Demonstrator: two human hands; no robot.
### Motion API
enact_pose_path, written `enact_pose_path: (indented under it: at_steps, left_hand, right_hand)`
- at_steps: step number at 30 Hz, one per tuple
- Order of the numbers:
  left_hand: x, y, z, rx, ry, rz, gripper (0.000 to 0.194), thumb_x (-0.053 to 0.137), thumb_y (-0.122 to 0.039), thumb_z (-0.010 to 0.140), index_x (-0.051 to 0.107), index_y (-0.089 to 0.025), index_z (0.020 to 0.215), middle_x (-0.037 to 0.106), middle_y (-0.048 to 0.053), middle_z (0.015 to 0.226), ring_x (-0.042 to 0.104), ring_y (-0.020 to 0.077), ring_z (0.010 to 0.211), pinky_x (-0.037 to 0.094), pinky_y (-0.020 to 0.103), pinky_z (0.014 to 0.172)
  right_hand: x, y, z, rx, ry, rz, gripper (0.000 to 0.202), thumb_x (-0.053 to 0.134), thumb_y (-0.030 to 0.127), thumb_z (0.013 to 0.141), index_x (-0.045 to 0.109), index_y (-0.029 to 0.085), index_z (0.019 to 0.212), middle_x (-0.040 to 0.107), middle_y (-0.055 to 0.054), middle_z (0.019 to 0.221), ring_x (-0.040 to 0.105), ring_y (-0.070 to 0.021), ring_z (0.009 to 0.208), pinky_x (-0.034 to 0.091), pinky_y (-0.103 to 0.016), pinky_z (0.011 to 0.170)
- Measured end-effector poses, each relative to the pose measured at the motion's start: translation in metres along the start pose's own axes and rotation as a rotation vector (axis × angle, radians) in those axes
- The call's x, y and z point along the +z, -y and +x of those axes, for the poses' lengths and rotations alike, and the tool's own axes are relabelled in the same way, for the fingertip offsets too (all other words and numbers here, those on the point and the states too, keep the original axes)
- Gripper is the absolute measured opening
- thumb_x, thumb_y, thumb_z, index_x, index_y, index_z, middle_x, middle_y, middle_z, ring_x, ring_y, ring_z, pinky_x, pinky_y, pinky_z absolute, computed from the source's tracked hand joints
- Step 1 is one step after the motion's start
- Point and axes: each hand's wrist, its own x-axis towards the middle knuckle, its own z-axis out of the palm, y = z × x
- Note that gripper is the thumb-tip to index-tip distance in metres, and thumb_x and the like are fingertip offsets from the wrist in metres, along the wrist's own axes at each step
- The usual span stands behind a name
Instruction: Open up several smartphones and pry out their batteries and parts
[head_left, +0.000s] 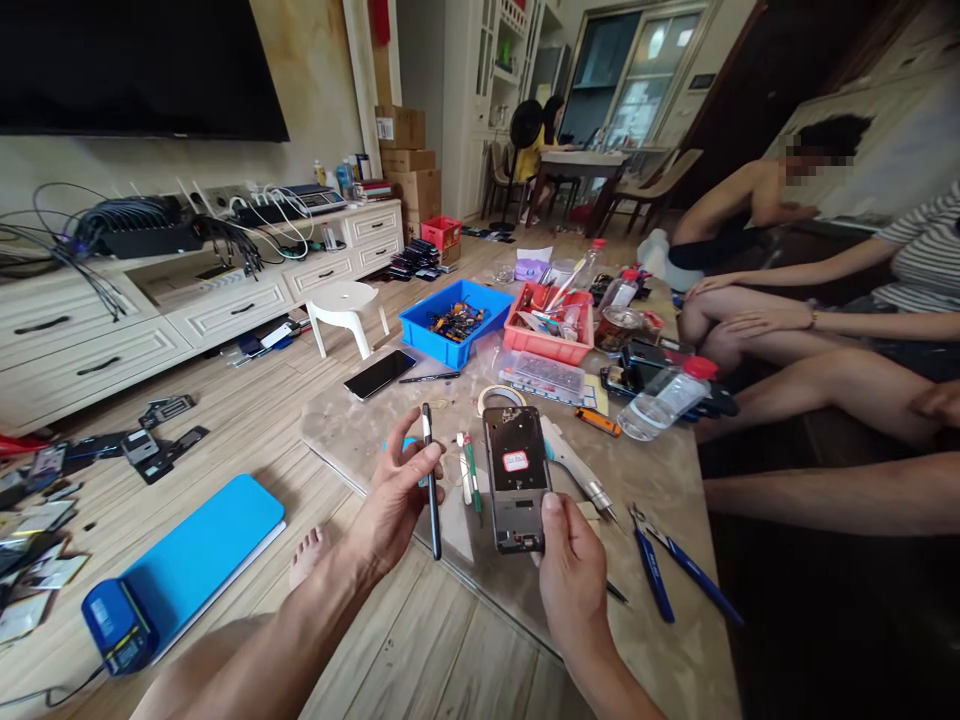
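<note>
My left hand (401, 490) pinches a slim black pen (433, 500) with a pale section near its top, held upright over the table's near edge. In my right hand (574, 560) is a phone without its back cover (517, 520), gripped by its lower right corner; a red-edged white label (516, 460) with handwriting sticks to its dark upper part. Between the two lie a green-handled tool (472, 472) and a white tool (463, 465). A white and grey electric screwdriver (574, 465) rests behind the phone, and blue-handled pliers (654, 565) lie to its right.
On the table stand a blue bin (442, 345) of small parts, a red basket (551, 340) and a red-capped bottle (660, 405). A black phone (380, 374) lies at the table's left. Other people sit along the right side. A white stool (345, 300) stands on the floor.
</note>
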Motion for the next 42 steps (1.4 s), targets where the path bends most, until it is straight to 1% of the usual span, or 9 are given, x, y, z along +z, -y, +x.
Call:
enact_pose_path:
  at_steps: [2,6,8,12,16,20,24,31,42]
  left_hand:
    - [-0.0002,0.0006,0.0009,0.023,-0.003,0.074,0.081,0.088,-0.038,0.079,0.047,-0.035,0.149,0.064,-0.001,0.103,0.059,0.0113,0.077,0.048,0.022,0.062]
    - [0.0011,0.0025,0.0018,0.117,0.011,0.217,0.092,0.091,-0.04,0.075,0.043,-0.034,0.153,0.065,0.003,0.122,0.064,0.0193,0.105,0.051,0.029,0.087]
    - [0.001,0.0033,0.0026,0.165,-0.003,0.294,0.097,0.092,-0.041,0.072,0.042,-0.032,0.154,0.065,0.003,0.123,0.062,0.0212,0.109,0.049,0.033,0.094]
    - [0.0006,0.0034,0.0046,0.213,-0.039,0.423,0.101,0.092,-0.043,0.07,0.04,-0.029,0.155,0.064,0.004,0.119,0.061,0.0245,0.108,0.048,0.039,0.097]
    - [-0.0006,0.004,0.0067,0.263,-0.023,0.51,0.101,0.09,-0.044,0.071,0.038,-0.027,0.155,0.063,0.007,0.124,0.061,0.0286,0.114,0.048,0.045,0.102]
    - [-0.005,0.0061,0.0086,0.338,-0.006,0.601,0.097,0.089,-0.042,0.073,0.039,-0.028,0.154,0.06,0.008,0.135,0.057,0.0314,0.127,0.043,0.048,0.111]
    - [-0.0072,0.0073,0.0088,0.462,-0.05,0.771,0.092,0.088,-0.039,0.074,0.041,-0.028,0.152,0.053,0.01,0.149,0.048,0.0332,0.14,0.036,0.051,0.118]
    - [-0.0071,0.0072,0.0068,0.553,-0.109,0.937,0.087,0.086,-0.035,0.078,0.041,-0.029,0.152,0.053,0.009,0.148,0.047,0.0307,0.14,0.036,0.05,0.118]
    - [-0.0038,0.0045,0.0058,0.484,-0.149,0.937,0.087,0.087,-0.034,0.076,0.043,-0.024,0.151,0.054,0.011,0.145,0.049,0.0317,0.137,0.038,0.051,0.117]
  right_hand:
    - [0.0002,0.0008,-0.0013,-0.032,-0.009,-0.077,0.057,0.057,0.077,0.089,0.061,0.021,0.079,0.057,0.001,0.064,0.05,-0.0145,0.055,0.043,-0.023,0.044]
    - [0.0036,0.004,-0.0038,-0.036,-0.016,-0.157,0.059,0.055,0.078,0.089,0.065,0.021,0.085,0.061,-0.001,0.064,0.053,-0.0159,0.052,0.047,-0.025,0.04]
    - [0.005,0.005,-0.0046,-0.035,-0.004,-0.149,0.059,0.056,0.079,0.088,0.067,0.02,0.087,0.063,-0.002,0.066,0.055,-0.0163,0.052,0.048,-0.025,0.039]
    - [0.0058,0.004,-0.0053,-0.036,0.015,-0.137,0.058,0.057,0.077,0.089,0.067,0.02,0.089,0.062,-0.001,0.066,0.056,-0.0159,0.053,0.049,-0.023,0.038]
    - [0.0056,0.002,-0.0055,-0.039,0.02,-0.134,0.056,0.057,0.075,0.09,0.067,0.02,0.089,0.061,0.0,0.065,0.055,-0.0148,0.051,0.049,-0.022,0.038]
    - [0.0052,0.0018,-0.0063,-0.052,0.023,-0.123,0.055,0.058,0.073,0.091,0.067,0.019,0.091,0.062,0.0,0.066,0.056,-0.0146,0.051,0.049,-0.022,0.037]
    - [0.0058,0.0031,-0.006,-0.073,0.025,-0.124,0.055,0.059,0.073,0.09,0.067,0.019,0.089,0.063,0.0,0.065,0.055,-0.0133,0.048,0.049,-0.022,0.037]
    - [0.007,0.0062,-0.0051,-0.067,0.019,-0.129,0.059,0.059,0.076,0.088,0.068,0.018,0.091,0.064,-0.001,0.069,0.057,-0.0144,0.053,0.051,-0.022,0.038]
    - [0.0076,0.0081,-0.0047,-0.039,-0.007,-0.153,0.065,0.062,0.082,0.081,0.07,0.018,0.09,0.068,-0.005,0.075,0.058,-0.0161,0.055,0.053,-0.025,0.038]
